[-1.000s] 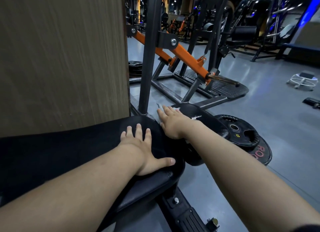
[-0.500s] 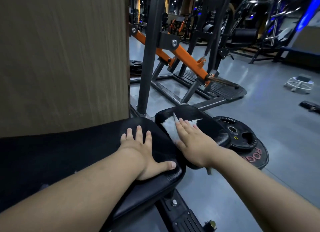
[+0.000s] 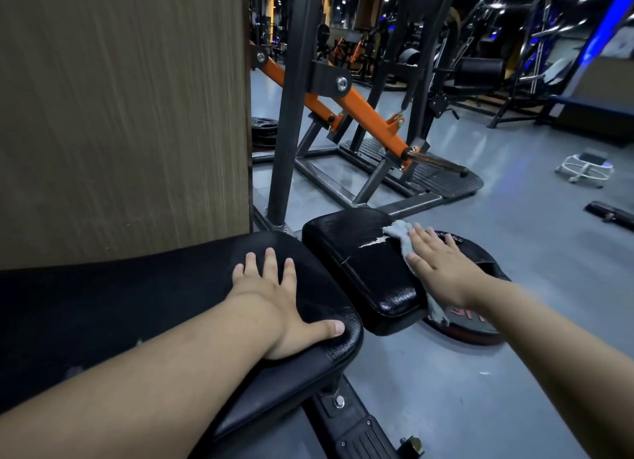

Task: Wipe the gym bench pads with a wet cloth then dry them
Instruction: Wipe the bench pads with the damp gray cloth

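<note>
A long black bench pad (image 3: 137, 304) runs from the left to the middle, and my left hand (image 3: 274, 297) lies flat on its end with fingers spread. Beyond it sits a smaller black seat pad (image 3: 356, 253) with a torn white scuff on top. My right hand (image 3: 442, 266) presses a white cloth (image 3: 401, 234) flat against the right edge of that seat pad. Part of the cloth hangs below my palm at the pad's side.
A brown wall panel (image 3: 120, 115) rises directly behind the long pad. A black and orange machine frame (image 3: 360, 115) stands ahead. Weight plates (image 3: 477, 331) lie on the grey floor under my right hand. A bench foot (image 3: 360, 431) sticks out below.
My right hand slid the cloth from the seat pad's left side across to its right edge. The left hand stayed flat on the long pad.
</note>
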